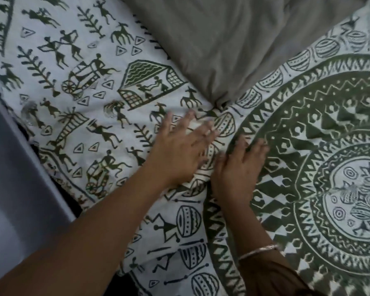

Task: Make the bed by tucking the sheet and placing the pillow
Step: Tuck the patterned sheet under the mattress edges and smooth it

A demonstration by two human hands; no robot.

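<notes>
A white sheet (90, 116) printed with dark green figures, huts and a large round pattern covers the bed. A plain grey-brown pillow (233, 43) lies at the top, its corner pointing down toward the hands. My left hand (179, 150) lies flat on the sheet with fingers spread, just below that pillow corner. My right hand (237, 167) presses flat on the sheet beside it, at the rim of the round pattern, with a thin bangle on the wrist. A small fold of sheet bunches between the two hands. Both hands are blurred.
A grey surface (13, 167), perhaps a wall or panel, runs along the bed's left edge, with a dark gap between it and the sheet. The sheet's patterned border hangs along that edge.
</notes>
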